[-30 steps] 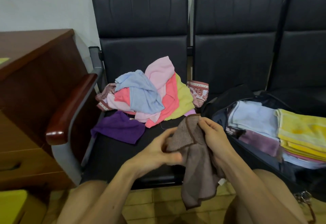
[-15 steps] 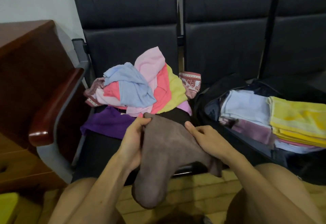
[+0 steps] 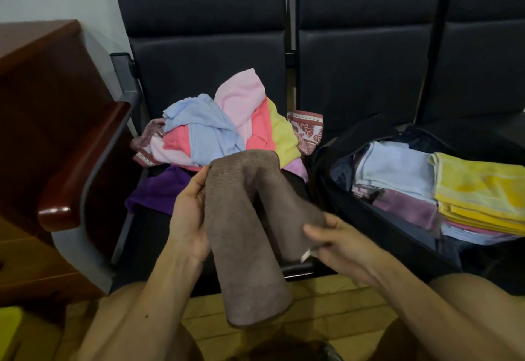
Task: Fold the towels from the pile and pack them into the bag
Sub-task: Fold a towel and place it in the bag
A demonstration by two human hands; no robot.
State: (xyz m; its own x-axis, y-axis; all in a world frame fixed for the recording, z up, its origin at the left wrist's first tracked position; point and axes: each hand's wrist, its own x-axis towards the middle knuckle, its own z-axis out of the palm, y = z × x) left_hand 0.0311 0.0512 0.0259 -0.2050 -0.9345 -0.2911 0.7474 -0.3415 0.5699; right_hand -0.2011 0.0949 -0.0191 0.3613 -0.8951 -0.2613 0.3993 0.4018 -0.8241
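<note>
Person is showing bare left hand (image 3: 189, 218) and bare right hand (image 3: 338, 242); left forearm (image 3: 159, 289) is carrying one small dark spot (image 3: 147, 316); right forearm (image 3: 426, 312) and thighs (image 3: 480, 298) are showing uncovered.

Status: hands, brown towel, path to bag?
Left hand grips brown towel near its top; right hand pinches a lower corner. Towel draped, fold unfinished. Bag open, nothing blocking.

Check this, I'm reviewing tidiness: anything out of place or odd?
Nothing stands out. Left hand and right hand hold the brown towel; the pile sits on the seat, folded towels lie in the bag.
</note>
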